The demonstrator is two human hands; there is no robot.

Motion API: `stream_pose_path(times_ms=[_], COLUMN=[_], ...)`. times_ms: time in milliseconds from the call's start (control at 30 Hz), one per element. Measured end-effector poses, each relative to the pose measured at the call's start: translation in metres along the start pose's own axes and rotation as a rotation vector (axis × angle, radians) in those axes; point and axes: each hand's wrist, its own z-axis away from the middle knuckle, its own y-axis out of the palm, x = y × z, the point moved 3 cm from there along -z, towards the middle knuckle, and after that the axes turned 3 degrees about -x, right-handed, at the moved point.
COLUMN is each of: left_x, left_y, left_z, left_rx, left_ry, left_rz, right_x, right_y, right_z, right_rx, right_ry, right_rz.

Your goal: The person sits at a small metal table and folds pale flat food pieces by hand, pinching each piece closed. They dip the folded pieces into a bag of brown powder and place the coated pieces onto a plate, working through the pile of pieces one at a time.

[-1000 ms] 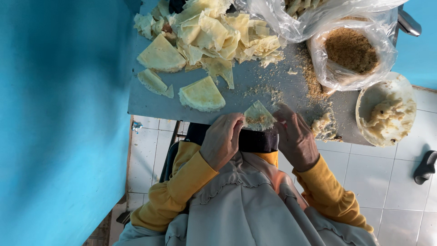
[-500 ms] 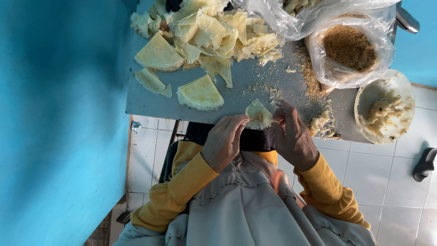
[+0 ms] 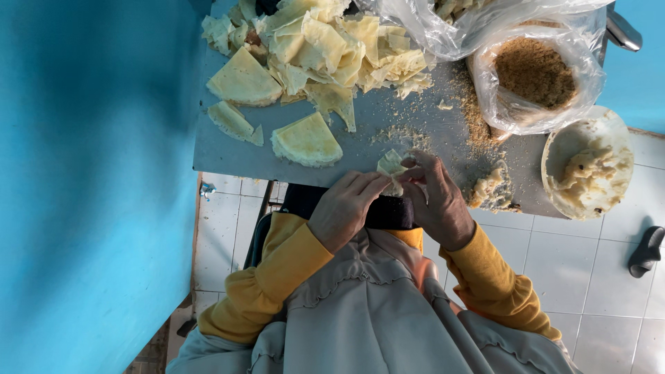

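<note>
Presently: left hand (image 3: 344, 208) and right hand (image 3: 435, 199) jointly pinching a folded pastry wrapper (image 3: 390, 166) at the grey desk (image 3: 228, 156) near edge, just beside the filling lump (image 3: 489, 188), evidently for easy reach.

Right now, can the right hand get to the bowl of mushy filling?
Probably yes: the right hand sits beside the bowl, with only a small filling lump between, though it's busy pinching a wrapper.
</note>
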Motion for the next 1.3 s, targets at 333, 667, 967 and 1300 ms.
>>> stream_pose_path(times_ms=[333,667,967,1300], left_x=[0.012,0.011,0.005,0.021], left_y=[0.001,0.016,0.014,0.024], left_z=[-0.004,-0.023,-0.015,-0.041], left_rx=[0.010,-0.027,-0.074,0.030], left_ry=[0.182,-0.007,0.255,-0.077], left_rz=[-0.053,-0.093,-0.187,-0.086], right_x=[0.000,0.022,0.004,-0.006], right_y=[0.001,-0.010,-0.002,-0.006], right_z=[-0.004,-0.012,-0.018,-0.031], right_rx=[-0.015,0.010,0.045,0.101], right_ry=[-0.052,-0.281,-0.222,-0.056], right_rz=[0.039,0.263,0.180,-0.032])
